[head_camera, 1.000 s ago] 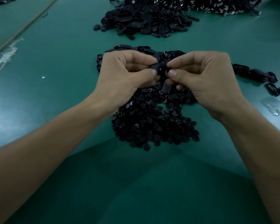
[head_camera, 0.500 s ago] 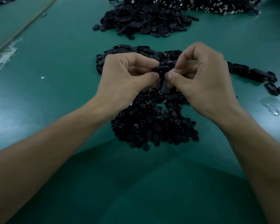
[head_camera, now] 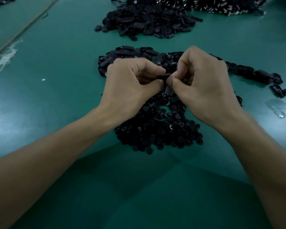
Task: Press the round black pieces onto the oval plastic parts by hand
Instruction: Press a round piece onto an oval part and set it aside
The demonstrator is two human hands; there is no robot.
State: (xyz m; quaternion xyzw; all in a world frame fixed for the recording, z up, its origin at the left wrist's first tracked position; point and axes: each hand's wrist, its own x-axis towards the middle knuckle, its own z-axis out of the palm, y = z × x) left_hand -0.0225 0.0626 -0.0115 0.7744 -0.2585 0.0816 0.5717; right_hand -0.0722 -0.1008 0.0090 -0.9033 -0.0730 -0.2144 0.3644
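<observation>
Over pile (head_camera: 155,133), curled hands (head_camera: 130,85) (head_camera: 206,86) pinching oval part (head_camera: 164,76)

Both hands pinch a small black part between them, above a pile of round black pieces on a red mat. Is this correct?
No: the head view shows a green mat, not red. The left hand and right hand do pinch a small black part above the pile of round black pieces.
</observation>
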